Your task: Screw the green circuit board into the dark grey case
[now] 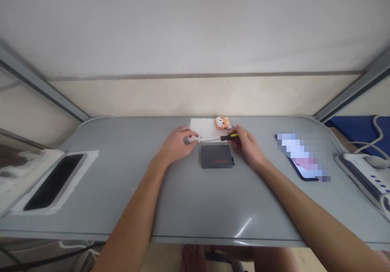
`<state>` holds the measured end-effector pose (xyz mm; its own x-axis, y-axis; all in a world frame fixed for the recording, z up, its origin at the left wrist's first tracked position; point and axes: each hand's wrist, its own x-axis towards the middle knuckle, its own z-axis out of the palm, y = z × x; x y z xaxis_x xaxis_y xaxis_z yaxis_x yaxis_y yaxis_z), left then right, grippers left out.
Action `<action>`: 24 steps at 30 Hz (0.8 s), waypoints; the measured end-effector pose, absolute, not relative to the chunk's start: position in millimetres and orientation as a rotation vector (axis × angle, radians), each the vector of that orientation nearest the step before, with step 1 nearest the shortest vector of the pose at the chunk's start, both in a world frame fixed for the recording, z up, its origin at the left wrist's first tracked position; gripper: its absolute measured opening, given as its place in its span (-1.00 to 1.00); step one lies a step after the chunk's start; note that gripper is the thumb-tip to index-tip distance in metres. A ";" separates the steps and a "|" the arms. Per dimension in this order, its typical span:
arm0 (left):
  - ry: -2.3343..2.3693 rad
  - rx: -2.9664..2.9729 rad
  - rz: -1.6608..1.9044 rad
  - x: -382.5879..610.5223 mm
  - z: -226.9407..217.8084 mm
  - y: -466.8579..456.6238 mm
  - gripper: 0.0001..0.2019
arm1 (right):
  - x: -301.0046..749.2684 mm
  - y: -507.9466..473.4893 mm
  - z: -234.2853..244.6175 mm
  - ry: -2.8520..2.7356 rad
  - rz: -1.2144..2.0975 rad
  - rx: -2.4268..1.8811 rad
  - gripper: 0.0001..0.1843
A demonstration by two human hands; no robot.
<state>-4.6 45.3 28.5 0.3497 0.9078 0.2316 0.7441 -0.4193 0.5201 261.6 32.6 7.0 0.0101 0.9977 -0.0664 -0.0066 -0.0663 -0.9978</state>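
A: State the condition of each hand.

B: From where I stand, the right hand (245,144) grips a screwdriver (224,137), its fingers closed around the black-and-yellow handle. The shaft points left over a white sheet (209,126). The left hand (176,145) is near the tip, with thumb and forefinger curved toward each other and slightly apart.

A: Locate the grey box (217,156).

B: Flat on the tabletop (195,207), between the forearms, just on the person's side of the sheet.

A: List adjacent items.

B: An orange animal-faced case (222,123) at the sheet's far right corner; a phone (300,158) right of the right hand; a power strip (367,174) beyond it.
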 end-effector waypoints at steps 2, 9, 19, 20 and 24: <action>1.428 2.304 0.713 -3.1 27.2 45.6 -0.79 | 261.9 33.2 6.2 -1.159 1.261 -1.255 -0.39; 1.414 2.296 0.711 -3.3 20.8 53.7 -0.77 | 263.2 35.7 0.4 -1.145 1.277 -1.231 -0.41; 1.548 2.283 0.696 -13.6 27.0 54.7 -0.74 | 266.9 39.2 8.8 -0.907 1.195 -1.114 -0.45; 1.533 2.228 0.726 -12.7 35.0 49.9 -0.71 | 270.3 40.6 8.5 -0.861 1.139 -1.105 -0.48; 1.260 2.119 0.505 1.2 61.4 26.8 -0.45 | 292.4 45.6 8.6 -0.747 0.835 -1.129 -0.59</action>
